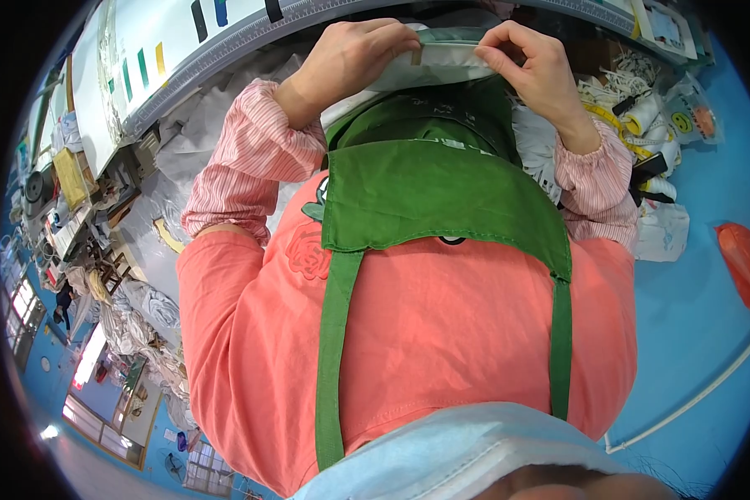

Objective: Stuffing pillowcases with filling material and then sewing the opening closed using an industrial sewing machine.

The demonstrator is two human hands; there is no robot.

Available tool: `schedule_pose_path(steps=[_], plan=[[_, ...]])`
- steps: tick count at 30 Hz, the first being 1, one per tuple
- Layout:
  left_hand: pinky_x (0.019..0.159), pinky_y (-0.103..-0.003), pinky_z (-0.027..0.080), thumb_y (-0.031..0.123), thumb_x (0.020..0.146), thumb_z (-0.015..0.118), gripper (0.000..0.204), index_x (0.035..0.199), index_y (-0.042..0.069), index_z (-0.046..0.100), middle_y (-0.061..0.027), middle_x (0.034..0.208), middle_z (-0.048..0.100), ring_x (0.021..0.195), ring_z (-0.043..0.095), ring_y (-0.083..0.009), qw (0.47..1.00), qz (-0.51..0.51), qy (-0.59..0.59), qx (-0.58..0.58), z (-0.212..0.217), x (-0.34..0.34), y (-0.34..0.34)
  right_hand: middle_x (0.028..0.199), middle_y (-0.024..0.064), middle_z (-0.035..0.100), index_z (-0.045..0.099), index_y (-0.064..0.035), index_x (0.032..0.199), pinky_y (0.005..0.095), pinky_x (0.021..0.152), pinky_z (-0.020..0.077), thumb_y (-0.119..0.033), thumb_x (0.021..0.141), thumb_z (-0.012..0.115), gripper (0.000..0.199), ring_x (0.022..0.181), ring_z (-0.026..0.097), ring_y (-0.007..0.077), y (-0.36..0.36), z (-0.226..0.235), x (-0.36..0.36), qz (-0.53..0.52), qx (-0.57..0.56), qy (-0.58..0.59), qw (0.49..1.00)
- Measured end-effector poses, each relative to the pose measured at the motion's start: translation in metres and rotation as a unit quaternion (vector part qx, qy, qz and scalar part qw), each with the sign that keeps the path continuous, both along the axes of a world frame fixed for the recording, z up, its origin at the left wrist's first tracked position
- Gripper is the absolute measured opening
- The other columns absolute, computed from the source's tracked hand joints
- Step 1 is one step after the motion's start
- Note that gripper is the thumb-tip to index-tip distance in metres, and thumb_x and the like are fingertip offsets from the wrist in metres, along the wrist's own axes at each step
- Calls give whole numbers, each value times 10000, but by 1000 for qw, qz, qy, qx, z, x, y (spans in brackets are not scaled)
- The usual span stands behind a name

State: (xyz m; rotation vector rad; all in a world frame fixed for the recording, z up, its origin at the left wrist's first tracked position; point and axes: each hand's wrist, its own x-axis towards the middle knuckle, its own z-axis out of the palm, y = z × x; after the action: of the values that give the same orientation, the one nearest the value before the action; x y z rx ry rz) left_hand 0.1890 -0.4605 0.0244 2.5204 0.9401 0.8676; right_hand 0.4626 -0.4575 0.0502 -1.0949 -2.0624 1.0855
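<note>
My left hand [342,67] pinches one end of a folded strip of white fabric [450,57] between closed fingers. At the strip's other end, the thumb and forefinger of my right hand [535,77] close on its edge. A grey-green band runs along the far side of the fabric, and a small tan mark shows near my left fingertips. The strip is stretched between both hands above my lap, just short of the table edge. Below it spreads my green apron [442,192]. What kind of garment the fabric belongs to, I cannot tell.
A white table [154,46] with a ruler edge [250,37] and coloured strips curves across the far side. Thread cones [642,114], a yellow measuring tape [612,117] and a clear bag [689,112] lie at the right. Grey fabric [196,137] hangs at the left.
</note>
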Motion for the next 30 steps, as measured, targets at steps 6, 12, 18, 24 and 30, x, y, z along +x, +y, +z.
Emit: schedule_pose_path(steps=[6,12,18,24,30], plan=[[549,-365,495,121,860,675,88,937,79,666,-64,769,611,640,622,-264,998,-36,-33,-25,7,0,0,767,17,655,653,7,929,212,619,480,-89,908,705,111,678,591,56,0,-2,-2,-16,14,-3,1000],[520,-329,458,13,882,662,90,972,10,655,-99,775,608,579,578,-252,997,-55,-43,-17,14,1,2,761,31,669,665,9,991,213,632,492,-85,890,722,149,677,601,62,3,0,-3,-45,56,-43,996],[627,-373,503,132,904,630,117,907,29,686,-132,758,653,665,632,-299,987,72,3,-147,10,-6,47,765,24,674,699,-5,1010,214,631,461,-177,928,676,191,682,582,58,54,-2,-9,-37,22,-83,996],[676,-437,511,220,893,640,218,860,18,716,-238,774,653,712,653,-385,969,201,1,-142,-14,-3,149,728,172,686,712,25,878,381,648,518,-173,840,714,201,685,680,296,165,-29,-43,-107,41,-114,987],[689,-457,513,248,853,697,282,843,-33,718,-259,776,666,725,673,-398,943,296,66,-138,-13,-9,191,751,199,683,703,38,854,405,655,508,-207,837,703,245,686,674,320,216,-37,-63,-83,149,-167,971]])
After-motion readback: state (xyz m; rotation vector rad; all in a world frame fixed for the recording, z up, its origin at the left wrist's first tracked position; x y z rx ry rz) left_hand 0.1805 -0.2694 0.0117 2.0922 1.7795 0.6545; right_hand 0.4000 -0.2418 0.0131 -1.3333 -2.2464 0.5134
